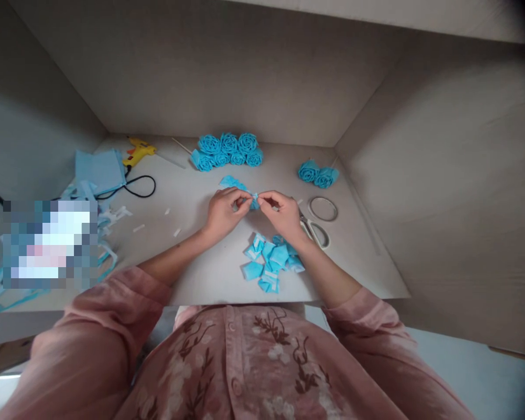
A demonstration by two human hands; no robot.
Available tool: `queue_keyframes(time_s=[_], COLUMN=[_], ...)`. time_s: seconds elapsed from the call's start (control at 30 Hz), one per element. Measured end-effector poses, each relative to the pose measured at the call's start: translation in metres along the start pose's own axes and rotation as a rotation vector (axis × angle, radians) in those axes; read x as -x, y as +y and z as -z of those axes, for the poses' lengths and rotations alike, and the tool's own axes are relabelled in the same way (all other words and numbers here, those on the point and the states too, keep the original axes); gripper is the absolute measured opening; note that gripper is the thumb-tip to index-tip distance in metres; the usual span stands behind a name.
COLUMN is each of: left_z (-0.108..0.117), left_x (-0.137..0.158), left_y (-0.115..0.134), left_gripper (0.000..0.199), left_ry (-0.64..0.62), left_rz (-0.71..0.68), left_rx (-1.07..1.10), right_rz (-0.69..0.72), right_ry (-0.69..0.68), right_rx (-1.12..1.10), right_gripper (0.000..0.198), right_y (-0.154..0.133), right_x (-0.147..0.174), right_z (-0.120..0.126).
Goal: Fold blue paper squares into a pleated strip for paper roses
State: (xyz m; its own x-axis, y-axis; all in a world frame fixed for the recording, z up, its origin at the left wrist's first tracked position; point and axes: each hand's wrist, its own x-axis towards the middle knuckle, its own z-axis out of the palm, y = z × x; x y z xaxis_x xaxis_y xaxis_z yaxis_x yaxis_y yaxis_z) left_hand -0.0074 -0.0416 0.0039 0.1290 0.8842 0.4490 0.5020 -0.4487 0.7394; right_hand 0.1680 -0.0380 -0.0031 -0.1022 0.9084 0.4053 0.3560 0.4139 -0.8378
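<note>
My left hand [228, 211] and my right hand [280, 211] meet over the middle of the table, fingertips pinched on a small blue paper petal [254, 202] between them. Much of that piece is hidden by the fingers. Just behind my left hand lies a crumpled strip of blue paper [233, 181]. Below my right forearm, several folded blue paper petals [271, 256] are heaped near the table's front edge. Scissors [318, 234] rest beside my right wrist, their blades partly covered by the hand.
At the back stand several blue paper roses [228, 143], with two more roses [318, 173] to the right. A roll of tape [322, 209] lies by the scissors. Left are a yellow glue gun [139, 151], stacked blue paper [100, 170] and scraps [107, 256]. Panels [441, 163] enclose the table.
</note>
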Motion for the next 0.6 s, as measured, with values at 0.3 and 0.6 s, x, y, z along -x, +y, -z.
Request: queue_keyframes(time_s=[0.3, 0.6], left_z=[-0.0029, -0.0058], left_x=[0.0007, 0.0008], left_y=[-0.0069, -0.0075], left_gripper=[0.014, 0.015], left_ry=[0.000, -0.007], left_rz=[0.054, 0.080], left_rx=[0.040, 0.136], right_rz=[0.160, 0.238], right_ry=[-0.021, -0.005], right_rx=[0.117, 0.144], right_gripper=[0.016, 0.014], right_y=[-0.0010, 0.0024], right_x=[0.0026, 0.0017], right_z=[0.0003, 0.0000])
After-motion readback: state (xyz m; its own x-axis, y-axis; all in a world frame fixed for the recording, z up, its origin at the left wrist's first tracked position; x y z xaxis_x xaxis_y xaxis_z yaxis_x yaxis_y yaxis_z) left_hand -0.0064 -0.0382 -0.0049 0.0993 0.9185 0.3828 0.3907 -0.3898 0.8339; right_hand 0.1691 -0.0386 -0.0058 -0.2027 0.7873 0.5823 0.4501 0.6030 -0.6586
